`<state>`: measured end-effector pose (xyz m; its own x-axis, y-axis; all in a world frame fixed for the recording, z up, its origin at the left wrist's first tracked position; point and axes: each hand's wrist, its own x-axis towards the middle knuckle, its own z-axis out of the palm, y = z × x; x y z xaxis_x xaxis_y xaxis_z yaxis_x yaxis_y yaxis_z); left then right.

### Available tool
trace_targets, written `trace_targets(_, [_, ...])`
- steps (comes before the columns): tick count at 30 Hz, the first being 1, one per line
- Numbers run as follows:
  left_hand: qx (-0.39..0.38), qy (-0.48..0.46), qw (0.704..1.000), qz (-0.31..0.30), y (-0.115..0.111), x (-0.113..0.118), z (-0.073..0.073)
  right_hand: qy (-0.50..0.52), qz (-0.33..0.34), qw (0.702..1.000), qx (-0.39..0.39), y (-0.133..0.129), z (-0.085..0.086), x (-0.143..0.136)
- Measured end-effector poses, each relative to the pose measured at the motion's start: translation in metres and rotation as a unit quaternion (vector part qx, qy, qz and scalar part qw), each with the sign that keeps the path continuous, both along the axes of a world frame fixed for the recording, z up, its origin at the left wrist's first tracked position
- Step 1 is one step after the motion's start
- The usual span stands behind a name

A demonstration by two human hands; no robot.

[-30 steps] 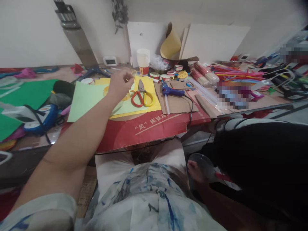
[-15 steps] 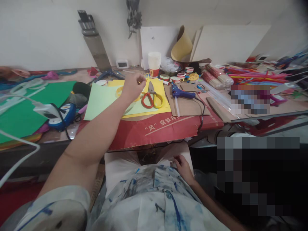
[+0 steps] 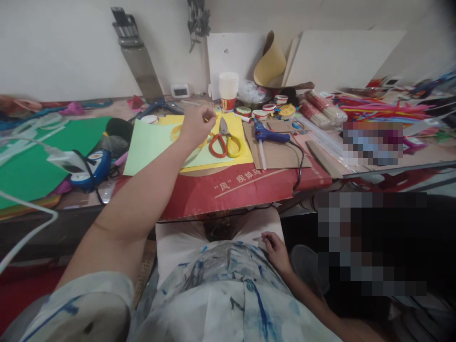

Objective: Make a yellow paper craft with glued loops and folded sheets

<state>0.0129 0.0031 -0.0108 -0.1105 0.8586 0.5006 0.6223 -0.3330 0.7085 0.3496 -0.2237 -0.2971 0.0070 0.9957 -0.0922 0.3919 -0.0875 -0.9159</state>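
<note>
My left hand [image 3: 198, 124] reaches over the yellow sheet [image 3: 242, 151] and the pale green sheet [image 3: 142, 147]. Its thumb and fingers are pinched together; whatever they hold is too small or hidden to make out. Partly behind that wrist lies a yellow ring-shaped strip [image 3: 175, 133]. Just right of the hand are scissors [image 3: 225, 140] with one red and one yellow handle, lying with their blades pointing away from me. Low at my lap, my right hand [image 3: 277, 251] rests on my thigh, fingers loosely curled and a gap showing, with nothing visible in it.
A blue glue gun [image 3: 272, 136] with a black cord lies on cardboard [image 3: 281, 160]. Behind stand paper cups [image 3: 228, 90] and a tall bottle [image 3: 139, 66]. Green sheets [image 3: 53, 161] and a blue tape dispenser [image 3: 93, 173] are left; colourful pipe cleaners [image 3: 381, 111] lie right.
My left hand stays pinched in nearly the same place. My right hand has shifted slightly to the right on my thigh. The view has tilted a little; the scissors lie unmoved.
</note>
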Motion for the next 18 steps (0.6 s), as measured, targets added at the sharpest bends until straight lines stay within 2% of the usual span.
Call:
trace_targets(7, [-0.011, 0.006, 1.0, -0.002, 0.002, -0.001, -0.002, -0.015, -0.03, 0.998, 0.054, -0.025, 0.008, 0.013])
trace_targets(9, [-0.012, 0.017, 1.0, 0.001, 0.002, -0.002, -0.003, -0.021, -0.031, 0.996, 0.079, -0.031, 0.015, 0.013])
trace_targets(11, [-0.015, 0.036, 0.999, 0.006, 0.003, -0.004, -0.003, -0.018, -0.028, 0.993, 0.11, -0.033, 0.031, 0.008])
trace_targets(13, [-0.024, 0.06, 0.998, 0.013, 0.003, -0.007, -0.003, -0.003, -0.005, 0.988, 0.156, -0.028, 0.061, -0.004])
trace_targets(14, [-0.026, 0.071, 0.997, 0.014, 0.003, -0.009, -0.003, 0.011, 0.034, 0.983, 0.178, -0.023, 0.082, -0.013])
trace_targets(16, [-0.029, 0.091, 0.995, 0.018, 0.004, -0.012, -0.002, 0.043, 0.145, 0.958, 0.245, -0.009, 0.132, -0.033])
trace_targets(18, [-0.028, 0.099, 0.994, 0.031, 0.004, -0.016, -0.002, 0.069, 0.232, 0.911, 0.335, 0.01, 0.189, -0.058])
